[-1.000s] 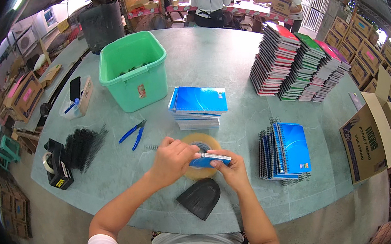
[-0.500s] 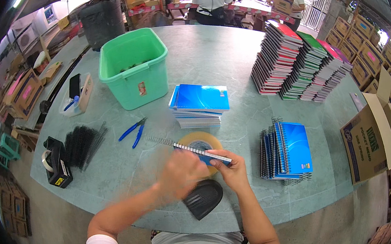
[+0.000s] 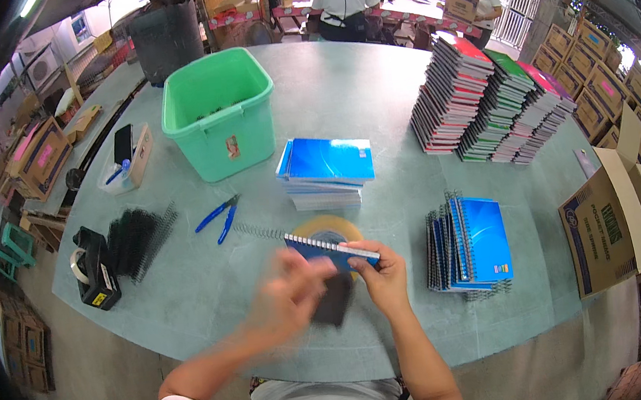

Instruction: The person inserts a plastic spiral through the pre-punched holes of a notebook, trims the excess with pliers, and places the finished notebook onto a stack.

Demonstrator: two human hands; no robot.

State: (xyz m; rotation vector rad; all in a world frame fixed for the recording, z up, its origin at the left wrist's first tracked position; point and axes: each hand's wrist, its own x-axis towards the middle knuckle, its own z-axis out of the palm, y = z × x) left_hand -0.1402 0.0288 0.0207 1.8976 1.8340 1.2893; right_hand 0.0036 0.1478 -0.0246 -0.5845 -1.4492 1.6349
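My right hand (image 3: 383, 275) grips a small blue notebook (image 3: 325, 248) by its near right corner, above a yellowish tape roll (image 3: 333, 228). A loose metal spiral wire (image 3: 257, 231) sticks out to the left from the notebook's top edge. My left hand (image 3: 290, 297) is blurred with motion just left of a black flat object (image 3: 334, 301) near the table's front edge. Whether it grips that object is not clear.
A stack of blue notebooks (image 3: 327, 170) lies behind the tape, with blue pliers (image 3: 217, 215) to its left. Bound notebooks (image 3: 469, 243) stand on the right. A green bin (image 3: 219, 113), black spiral coils (image 3: 137, 239), a tape dispenser (image 3: 93, 269), tall notebook stacks (image 3: 490, 100) and a cardboard box (image 3: 612, 224) ring the table.
My left hand left the notebook's spiral and dropped toward the black object at the front edge. My right hand kept hold of the notebook, and the spiral now pokes out left.
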